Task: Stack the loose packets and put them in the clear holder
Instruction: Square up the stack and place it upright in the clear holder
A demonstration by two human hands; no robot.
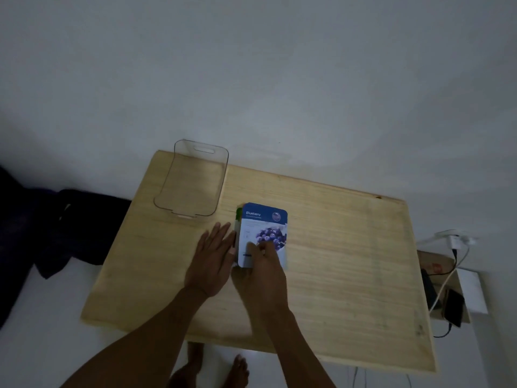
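Note:
A stack of packets [264, 228] lies in the middle of the wooden table [335, 247], with a blue "Blueberry" packet on top and a green edge peeking out at its upper left. My left hand [212, 261] rests flat with fingers straight, pressed against the stack's left side. My right hand [263, 273] lies over the stack's near end, fingertips on the top packet. The clear holder [193, 180] stands empty at the table's far left corner, apart from both hands.
Dark cloth [70, 228] lies on the floor left of the table. To the right sit a power adapter with cables [456, 242], a dark phone [454, 306] and a cardboard box. My bare feet [212, 368] show below the near table edge.

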